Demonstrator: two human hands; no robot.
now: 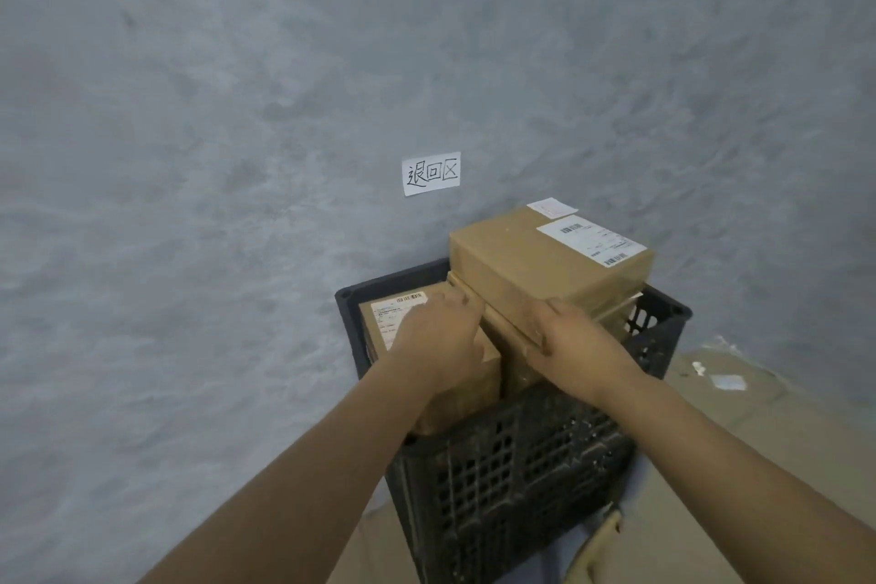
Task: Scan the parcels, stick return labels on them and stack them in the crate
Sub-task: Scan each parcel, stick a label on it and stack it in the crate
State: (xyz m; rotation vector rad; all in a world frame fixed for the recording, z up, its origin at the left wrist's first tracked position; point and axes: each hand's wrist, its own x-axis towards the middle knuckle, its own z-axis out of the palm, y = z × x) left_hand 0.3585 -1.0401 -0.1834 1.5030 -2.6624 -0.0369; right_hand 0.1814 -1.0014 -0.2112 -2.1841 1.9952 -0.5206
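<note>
Resting flat on parcels [545, 270] in the crate [521, 465] (fingertips hidden, grip probably none): both hands [438, 341].

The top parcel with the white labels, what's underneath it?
The top parcel sits on a flatter cardboard parcel held at its edge by both hands, above the black crate. Anything deeper is hidden.

A crate [521, 465] is set against the wall [237, 109], lower centre of frame. Two parcels are seen in it: one [379, 322] left, another [512, 346] right, topped by a third [535, 261]. A sign [431, 173] is stuck above.
</note>
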